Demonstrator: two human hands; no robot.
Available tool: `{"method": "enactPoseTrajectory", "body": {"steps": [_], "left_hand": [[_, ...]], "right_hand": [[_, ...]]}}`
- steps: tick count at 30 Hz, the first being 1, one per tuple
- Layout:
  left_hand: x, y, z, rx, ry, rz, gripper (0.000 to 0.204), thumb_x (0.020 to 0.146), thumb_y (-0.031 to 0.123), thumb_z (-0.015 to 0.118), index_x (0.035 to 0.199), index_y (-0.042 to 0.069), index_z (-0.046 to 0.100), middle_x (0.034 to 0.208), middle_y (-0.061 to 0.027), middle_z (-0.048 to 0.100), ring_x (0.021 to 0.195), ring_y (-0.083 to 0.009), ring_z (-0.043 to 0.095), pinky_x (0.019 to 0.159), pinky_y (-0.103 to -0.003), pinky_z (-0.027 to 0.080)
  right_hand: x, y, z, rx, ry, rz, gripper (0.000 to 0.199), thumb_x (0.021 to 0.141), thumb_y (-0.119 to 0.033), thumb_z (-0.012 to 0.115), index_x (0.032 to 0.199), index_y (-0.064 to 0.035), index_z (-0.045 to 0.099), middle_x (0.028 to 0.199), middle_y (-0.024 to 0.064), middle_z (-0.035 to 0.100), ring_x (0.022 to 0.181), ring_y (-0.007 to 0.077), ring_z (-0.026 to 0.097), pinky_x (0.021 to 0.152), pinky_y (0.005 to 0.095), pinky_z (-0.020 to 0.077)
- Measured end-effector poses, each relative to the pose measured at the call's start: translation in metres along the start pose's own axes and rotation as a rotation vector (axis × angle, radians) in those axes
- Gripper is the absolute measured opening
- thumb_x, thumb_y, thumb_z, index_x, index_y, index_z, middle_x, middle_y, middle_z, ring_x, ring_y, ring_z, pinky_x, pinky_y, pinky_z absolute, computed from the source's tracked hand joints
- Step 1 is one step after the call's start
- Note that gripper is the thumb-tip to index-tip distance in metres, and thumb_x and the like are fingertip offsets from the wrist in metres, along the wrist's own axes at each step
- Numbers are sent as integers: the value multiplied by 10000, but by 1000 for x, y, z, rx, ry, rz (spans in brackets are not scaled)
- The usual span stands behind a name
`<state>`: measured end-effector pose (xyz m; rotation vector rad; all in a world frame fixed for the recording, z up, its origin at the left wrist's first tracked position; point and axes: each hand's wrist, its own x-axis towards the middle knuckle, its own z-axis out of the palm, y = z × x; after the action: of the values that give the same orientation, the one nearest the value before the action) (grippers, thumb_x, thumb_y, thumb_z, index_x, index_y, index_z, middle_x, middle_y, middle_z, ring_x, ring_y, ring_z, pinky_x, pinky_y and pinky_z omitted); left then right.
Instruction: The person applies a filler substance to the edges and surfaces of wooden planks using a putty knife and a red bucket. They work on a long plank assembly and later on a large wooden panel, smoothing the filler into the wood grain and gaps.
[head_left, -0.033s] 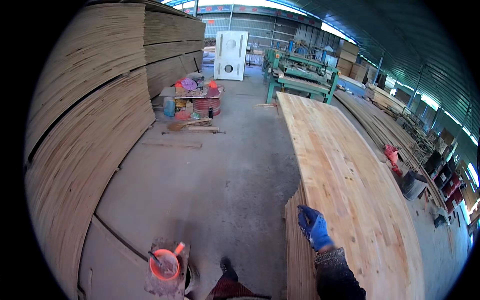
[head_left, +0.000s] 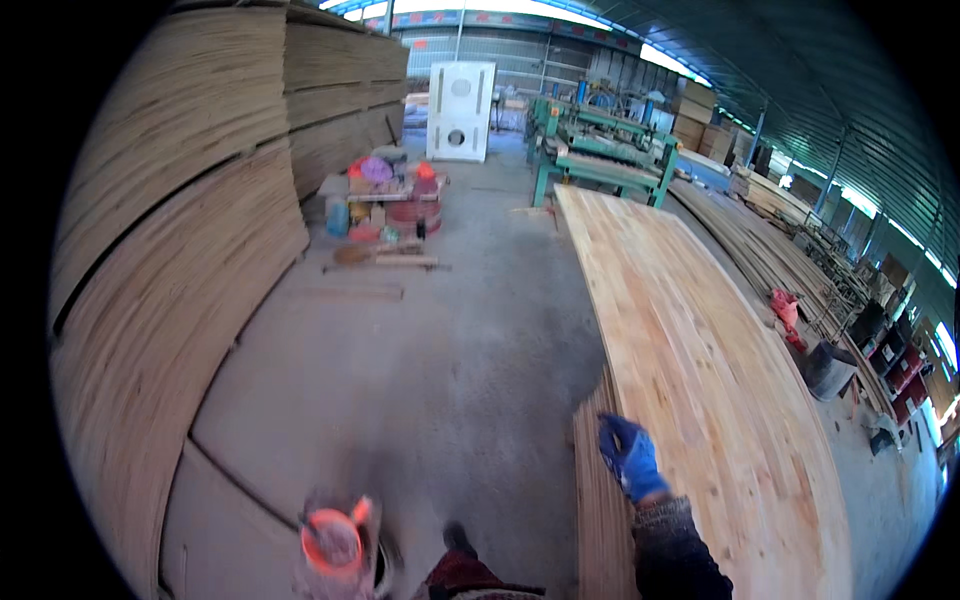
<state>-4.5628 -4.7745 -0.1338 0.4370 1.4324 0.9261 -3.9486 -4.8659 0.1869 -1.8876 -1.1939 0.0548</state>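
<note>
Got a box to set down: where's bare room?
The grey concrete floor midway between the tall brown wooden-sheet stack and long pale wooden board; also the board's top beyond the blue-gloved right hand. Crowded: around the orange round bucket and red round drum.

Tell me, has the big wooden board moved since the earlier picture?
No, the wooden board hasn't visibly moved: its far end is in the same spot near the green machine.

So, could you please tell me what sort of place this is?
It is probably a woodworking workshop: stacks of wooden sheets line the left, a long wooden panel lies on the right, and a green machine stands beyond it.
</note>
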Motion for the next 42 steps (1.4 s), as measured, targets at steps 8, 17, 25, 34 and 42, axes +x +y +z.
{"method": "enactPoseTrajectory", "body": {"steps": [8, 17, 25, 34, 42], "left_hand": [[271, 191, 377, 114, -380, 161, 215, 915, 294, 589, 982, 91, 567, 835, -115, 665, 689, -220, 640, 580, -339, 512], [491, 300, 854, 272, -582, 196, 206, 930, 248, 595, 1044, 78, 580, 930, -139, 671, 723, -225, 651, 593, -350, 514], [664, 336, 916, 111, -79, -217, 236, 898, 235, 618, 1064, 81, 549, 895, -149, 654, 649, -245, 625, 494, -364, 486], [1023, 486, 1294, 118, -408, -111, 311, 898, 305, 631, 1083, 61, 576, 887, -128, 671, 688, -223, 643, 536, -307, 514], [1121, 599, 1888, 406, -980, 106, 312, 948, 334, 537, 1125, 78, 531, 1084, -150, 637, 903, -270, 637, 742, -398, 518]], "right_hand": [[276, 105, 57, 82, 208, 292, 258, 838, -52, 670, 1087, 14, 663, 951, 125, 688, 896, 189, 646, 835, 309, 501], [587, 368, 151, 19, 492, 448, 218, 873, -105, 651, 1068, -9, 667, 984, 146, 684, 901, 223, 660, 843, 330, 507], [1013, 422, 252, -176, 341, 194, 235, 836, -87, 655, 1059, -22, 684, 980, 165, 701, 927, 296, 670, 849, 368, 510], [1295, 595, 358, -474, 413, 362, 214, 847, -151, 655, 1032, -48, 685, 984, 176, 692, 945, 332, 646, 878, 400, 495], [1418, 701, 374, -935, 503, 686, 287, 824, -191, 656, 1085, -72, 643, 940, 157, 674, 928, 359, 616, 845, 446, 481]]}}
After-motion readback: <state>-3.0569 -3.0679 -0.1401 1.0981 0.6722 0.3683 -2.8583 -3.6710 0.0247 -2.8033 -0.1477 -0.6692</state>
